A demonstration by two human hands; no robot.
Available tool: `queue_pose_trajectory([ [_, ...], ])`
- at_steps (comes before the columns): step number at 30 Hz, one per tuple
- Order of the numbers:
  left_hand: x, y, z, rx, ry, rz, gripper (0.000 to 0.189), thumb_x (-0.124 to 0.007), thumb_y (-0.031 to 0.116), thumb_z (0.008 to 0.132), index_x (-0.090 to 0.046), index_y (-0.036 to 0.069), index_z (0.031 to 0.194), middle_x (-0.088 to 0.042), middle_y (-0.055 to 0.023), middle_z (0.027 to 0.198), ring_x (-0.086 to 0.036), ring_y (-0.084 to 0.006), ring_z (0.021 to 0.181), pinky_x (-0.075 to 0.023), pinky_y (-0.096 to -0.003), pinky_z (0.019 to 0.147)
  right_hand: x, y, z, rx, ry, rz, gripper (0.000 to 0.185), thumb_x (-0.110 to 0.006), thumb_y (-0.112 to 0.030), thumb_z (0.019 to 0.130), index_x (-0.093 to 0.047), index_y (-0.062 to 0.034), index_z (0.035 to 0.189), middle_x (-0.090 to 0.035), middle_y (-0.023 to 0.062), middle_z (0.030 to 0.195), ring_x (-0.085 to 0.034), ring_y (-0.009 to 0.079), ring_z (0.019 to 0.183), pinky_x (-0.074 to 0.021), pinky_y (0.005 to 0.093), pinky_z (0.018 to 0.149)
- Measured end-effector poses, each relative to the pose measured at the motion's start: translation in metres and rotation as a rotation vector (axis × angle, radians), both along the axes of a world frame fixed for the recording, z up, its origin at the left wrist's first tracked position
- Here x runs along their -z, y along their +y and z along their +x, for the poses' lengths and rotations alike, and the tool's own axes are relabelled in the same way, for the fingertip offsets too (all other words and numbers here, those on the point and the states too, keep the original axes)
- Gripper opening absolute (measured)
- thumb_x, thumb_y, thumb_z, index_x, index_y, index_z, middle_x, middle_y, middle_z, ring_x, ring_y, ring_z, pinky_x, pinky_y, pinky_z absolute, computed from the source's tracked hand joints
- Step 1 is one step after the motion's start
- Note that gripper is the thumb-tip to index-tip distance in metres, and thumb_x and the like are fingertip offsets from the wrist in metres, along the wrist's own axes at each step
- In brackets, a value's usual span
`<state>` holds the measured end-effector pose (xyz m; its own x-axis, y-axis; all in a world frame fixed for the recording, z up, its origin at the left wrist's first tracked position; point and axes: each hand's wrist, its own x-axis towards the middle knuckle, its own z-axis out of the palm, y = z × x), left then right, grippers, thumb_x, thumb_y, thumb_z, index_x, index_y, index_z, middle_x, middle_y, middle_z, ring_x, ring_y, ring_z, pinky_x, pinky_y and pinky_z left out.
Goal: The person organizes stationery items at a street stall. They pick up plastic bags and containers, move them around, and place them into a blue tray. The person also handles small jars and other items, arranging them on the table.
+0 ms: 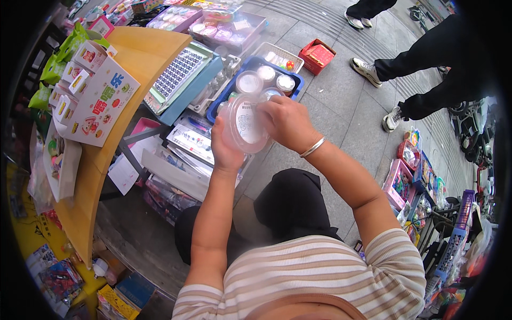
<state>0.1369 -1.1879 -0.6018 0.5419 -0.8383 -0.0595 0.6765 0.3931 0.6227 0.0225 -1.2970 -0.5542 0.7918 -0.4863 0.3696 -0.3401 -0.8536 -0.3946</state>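
My left hand point(227, 146) holds a round, translucent plastic tub point(247, 124) from its near left side. A white round label bearing print faces up on the lid. The fingertips of my right hand point(289, 120) pinch the tub's right edge; my own fingers hide the exact contact. Just beyond, a blue plastic basket point(299, 91) holds several round tubs, among them a white-lidded tub point(249, 81) and another tub with a printed lid point(285, 83). The held tub overlaps the basket's near part in the view.
A wooden tabletop point(154, 45) at left carries a printed cardboard display box point(102, 106). Near the basket are a cream tray point(298, 60), a red box point(318, 58) and a clear bin point(252, 30). A bystander's legs point(424, 54) stand at upper right, above more goods point(400, 185).
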Motion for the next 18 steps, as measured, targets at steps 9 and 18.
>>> queue_pose_trajectory([
  [9,-0.001,-0.01,0.001,0.043,0.103,-0.01,0.063,-0.034,0.051,0.091,-0.046,0.002,0.128,-0.052,-0.0151,0.125,-0.051,-0.0291,0.116,-0.0393,-0.0432,0.099,-0.022,0.022,-0.013,-0.213,-0.334,0.943,0.015,-0.067,-0.006,0.079,-0.067,-0.0049,0.094,-0.066,0.0086,0.09,-0.064,0.0212,0.08,-0.0503,0.0303,0.072],
  [18,-0.001,-0.006,-0.007,0.131,0.296,-0.114,0.061,-0.04,0.053,0.09,-0.046,0.006,0.129,-0.053,-0.0114,0.12,-0.052,-0.0248,0.111,-0.0428,-0.0396,0.095,-0.001,0.007,0.004,-0.265,-0.308,0.111,0.017,-0.072,-0.018,0.073,-0.068,-0.009,0.087,-0.059,0.007,0.081,-0.057,0.0262,0.082,-0.0462,0.038,0.073],
])
